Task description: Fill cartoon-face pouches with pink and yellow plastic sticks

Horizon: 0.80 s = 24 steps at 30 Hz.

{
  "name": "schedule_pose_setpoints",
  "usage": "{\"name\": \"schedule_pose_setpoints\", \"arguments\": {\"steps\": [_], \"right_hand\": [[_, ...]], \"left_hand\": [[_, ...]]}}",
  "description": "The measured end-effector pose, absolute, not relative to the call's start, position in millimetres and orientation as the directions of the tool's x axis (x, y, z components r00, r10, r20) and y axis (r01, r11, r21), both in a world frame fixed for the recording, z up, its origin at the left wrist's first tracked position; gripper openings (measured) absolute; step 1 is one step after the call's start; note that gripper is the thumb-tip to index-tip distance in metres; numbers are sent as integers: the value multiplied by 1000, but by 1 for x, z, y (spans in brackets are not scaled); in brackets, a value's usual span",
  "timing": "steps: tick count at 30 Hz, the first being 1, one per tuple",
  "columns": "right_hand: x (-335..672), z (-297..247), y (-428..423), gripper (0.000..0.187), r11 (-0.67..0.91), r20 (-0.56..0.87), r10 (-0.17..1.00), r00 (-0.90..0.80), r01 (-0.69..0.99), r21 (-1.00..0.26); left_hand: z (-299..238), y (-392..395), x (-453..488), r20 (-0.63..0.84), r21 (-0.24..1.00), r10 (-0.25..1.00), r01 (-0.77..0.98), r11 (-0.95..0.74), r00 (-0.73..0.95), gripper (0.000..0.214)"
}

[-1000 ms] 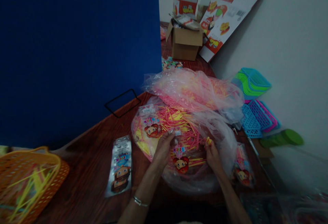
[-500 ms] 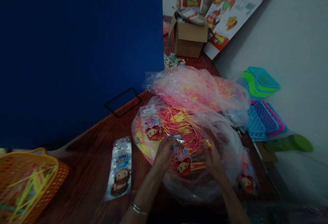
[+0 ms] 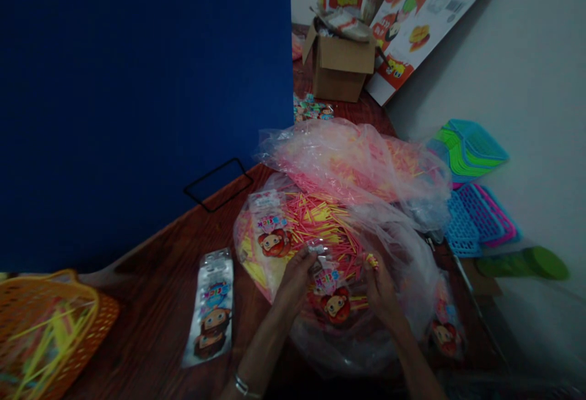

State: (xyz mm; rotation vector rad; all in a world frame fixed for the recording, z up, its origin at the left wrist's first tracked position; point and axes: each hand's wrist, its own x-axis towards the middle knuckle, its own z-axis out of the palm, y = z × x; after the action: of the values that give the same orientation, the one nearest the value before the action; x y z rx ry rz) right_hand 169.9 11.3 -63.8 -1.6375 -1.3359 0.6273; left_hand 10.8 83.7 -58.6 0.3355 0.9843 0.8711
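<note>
My left hand [image 3: 293, 278] pinches the top edge of a printed clear packet [image 3: 335, 303] with a red-haired cartoon face, which hangs over the open plastic bag. Between the fingertips of my right hand [image 3: 383, 290] is a small bunch of pink and yellow sticks [image 3: 372, 261], seen end-on. Many loose pink and yellow sticks [image 3: 320, 214] fill the large clear bag [image 3: 407, 259] beneath both hands. A similar printed packet [image 3: 273, 241] lies on the sticks, left of my left hand. Another packet [image 3: 444, 334] rests on the table, right of the bag.
Silvery packets [image 3: 211, 314] lie on the wooden table at left, near an orange basket [image 3: 103, 320] with sticks. Behind stand a second stick-filled bag [image 3: 348, 149], a cardboard box [image 3: 341, 76] and a blue panel [image 3: 146, 94]. Coloured baskets [image 3: 476, 149] are stacked at right.
The packet in my left hand has moved slightly right and down, its printed face now showing more fully. My right hand still grips the bunch of sticks; the view has shifted a little.
</note>
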Motion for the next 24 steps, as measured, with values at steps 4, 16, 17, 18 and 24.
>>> {"name": "schedule_pose_setpoints", "arguments": {"steps": [4,16,17,18,24], "right_hand": [[169,-65,10,25,-25,137,946,295,485,-874],[168,-64,10,24,-1,164,940,298,485,-875],[167,-63,10,25,-2,164,940,300,484,-875],[167,-63,10,25,-4,163,939,302,485,-875],[168,-63,10,25,-23,147,940,309,486,-874]], "left_hand": [[-59,84,10,-596,591,764,-509,625,247,22],[-55,84,11,-600,571,748,-503,649,284,14],[-55,84,12,-597,572,746,-497,653,293,14],[-55,84,12,-593,575,745,-487,658,306,15],[-57,84,11,-538,681,776,-372,631,330,19]]}}
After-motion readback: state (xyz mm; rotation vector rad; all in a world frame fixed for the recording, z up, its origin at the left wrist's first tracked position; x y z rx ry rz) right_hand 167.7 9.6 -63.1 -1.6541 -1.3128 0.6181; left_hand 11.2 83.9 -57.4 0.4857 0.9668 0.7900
